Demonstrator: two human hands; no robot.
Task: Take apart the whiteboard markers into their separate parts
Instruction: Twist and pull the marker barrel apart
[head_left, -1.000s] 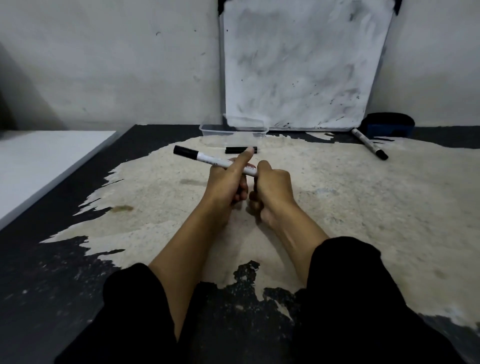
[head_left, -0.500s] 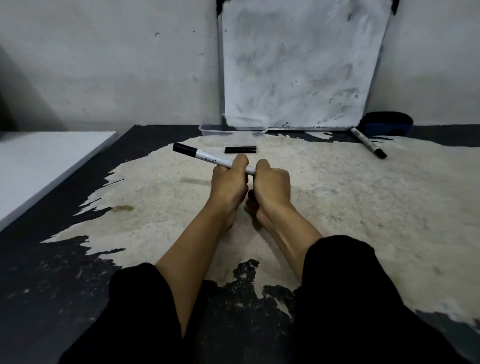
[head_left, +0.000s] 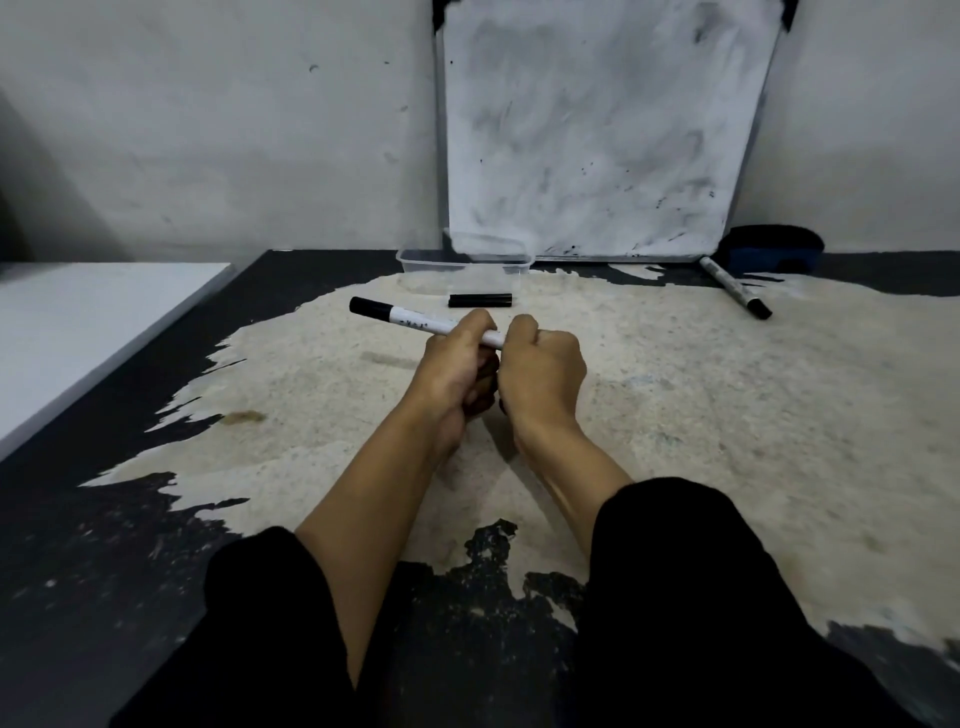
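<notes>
The right end of the marker (head_left: 415, 322) is hidden inside the right hand (head_left: 543, 376), so the part held there cannot be made out. The left hand (head_left: 457, 374) covers the middle of the barrel; only the white section and the black end, pointing up and to the left, are visible. Both sleeves are cut off by the bottom edge.

The left hand is clenched around the marker barrel, thumb on top. The right hand is closed in a fist on the marker's right end, touching the left hand. The marker is held above the worn table (head_left: 727, 415), near its centre.

A black cap (head_left: 480, 300) lies on the table just beyond the hands. A clear plastic tray (head_left: 462, 262) sits behind it, against the whiteboard (head_left: 597, 130). A second marker (head_left: 735, 287) lies well apart at the right, near the eraser (head_left: 774, 249).

Compared with half a second ago, the grip and marker angle are almost unchanged; the fists remain pressed together.
</notes>
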